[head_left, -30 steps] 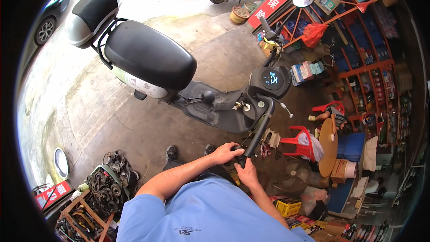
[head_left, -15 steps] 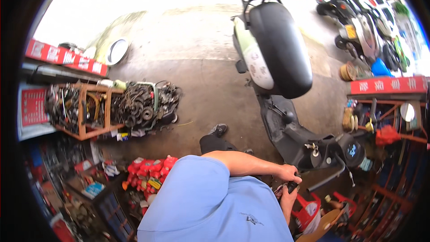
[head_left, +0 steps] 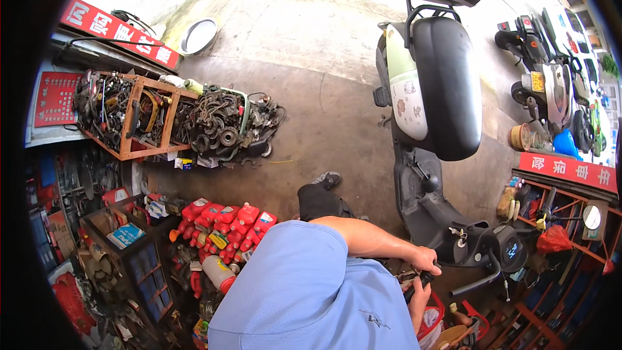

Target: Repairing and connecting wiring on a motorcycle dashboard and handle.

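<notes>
My left hand (head_left: pixel 424 259) reaches across to the right, its fingers closed round a small black part (head_left: pixel 426 277). Just below it, my right hand (head_left: pixel 420 295) is closed on the same part from the other side. The part's exact kind is hard to tell, as the fingers cover most of it. Beyond my hands stands a scooter with a black seat (head_left: pixel 448 84) and a black footboard (head_left: pixel 418 188). Keys (head_left: pixel 461 236) hang by its front column, next to a lit round display (head_left: pixel 512 249). A bare grey handlebar end (head_left: pixel 476 277) points toward my hands.
Left of me are red bottles (head_left: pixel 227 220), a dark cabinet (head_left: pixel 146 266) and an orange-framed rack (head_left: pixel 129 149) heaped with metal parts. Another rack (head_left: pixel 544 330) stands at the right. A white basin (head_left: pixel 199 36) lies on the floor at the back. Parked scooters (head_left: pixel 551 84) line the far right.
The whole view has shifted, so the scooter sits further right and more red bottles show at the left. Both hands stay together on the black part.
</notes>
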### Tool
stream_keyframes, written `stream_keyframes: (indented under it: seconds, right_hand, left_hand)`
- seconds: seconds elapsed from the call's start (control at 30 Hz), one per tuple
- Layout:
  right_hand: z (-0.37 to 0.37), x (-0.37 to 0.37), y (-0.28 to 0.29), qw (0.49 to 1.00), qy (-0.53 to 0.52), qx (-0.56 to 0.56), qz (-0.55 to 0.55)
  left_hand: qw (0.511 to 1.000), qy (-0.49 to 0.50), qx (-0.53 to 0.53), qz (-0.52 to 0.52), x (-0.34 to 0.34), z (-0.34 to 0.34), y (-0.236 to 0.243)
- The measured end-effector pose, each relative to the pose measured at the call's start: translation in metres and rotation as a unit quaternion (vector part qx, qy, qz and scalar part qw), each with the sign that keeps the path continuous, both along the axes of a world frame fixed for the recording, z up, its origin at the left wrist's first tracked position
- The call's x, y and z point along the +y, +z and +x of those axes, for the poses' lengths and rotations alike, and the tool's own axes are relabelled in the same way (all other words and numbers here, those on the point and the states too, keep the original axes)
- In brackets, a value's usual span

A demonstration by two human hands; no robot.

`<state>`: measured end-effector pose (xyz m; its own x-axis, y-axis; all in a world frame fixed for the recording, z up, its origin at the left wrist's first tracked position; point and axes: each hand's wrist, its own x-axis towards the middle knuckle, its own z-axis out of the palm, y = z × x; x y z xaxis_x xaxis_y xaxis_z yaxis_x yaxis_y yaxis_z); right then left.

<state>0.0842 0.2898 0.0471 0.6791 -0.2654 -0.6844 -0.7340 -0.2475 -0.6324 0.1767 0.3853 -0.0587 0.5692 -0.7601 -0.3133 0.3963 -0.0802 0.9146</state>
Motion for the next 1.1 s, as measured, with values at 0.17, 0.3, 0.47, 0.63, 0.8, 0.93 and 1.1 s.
stream_keyframes:
  seconds: [0.17, 0.3, 0.47, 0.63, 0.8, 0.93, 1.1]
  right_hand:
    - [-0.003, -0.001, 0.0, 1.0, 0.01, -0.011, 0.012]
    - [-0.005, 0.005, 0.006, 1.0, -0.005, -0.007, 0.02]
    - [-0.014, -0.012, -0.008, 0.999, -0.039, -0.017, 0.029]
    - [-0.017, -0.017, -0.012, 0.998, -0.033, -0.004, 0.048]
    - [-0.019, -0.022, -0.009, 0.996, -0.045, -0.002, 0.075]
    - [-0.029, -0.037, -0.004, 0.964, -0.111, 0.002, 0.243]
    - [-0.038, -0.051, -0.008, 0.842, -0.158, 0.002, 0.515]
  left_hand:
    - [1.0, -0.003, 0.005, 0.0, 0.003, -0.002, 0.005]
    - [1.0, 0.006, -0.01, 0.021, -0.003, -0.007, 0.001]
    - [0.999, -0.005, -0.031, 0.032, -0.001, -0.005, 0.008]
    - [0.998, -0.03, -0.039, 0.03, 0.006, -0.004, 0.01]
    - [0.997, -0.059, -0.019, 0.039, 0.011, -0.001, 0.027]
    - [0.998, -0.061, 0.003, -0.005, 0.002, -0.001, 0.026]
    - [0.988, -0.053, 0.113, -0.096, -0.003, -0.006, 0.021]
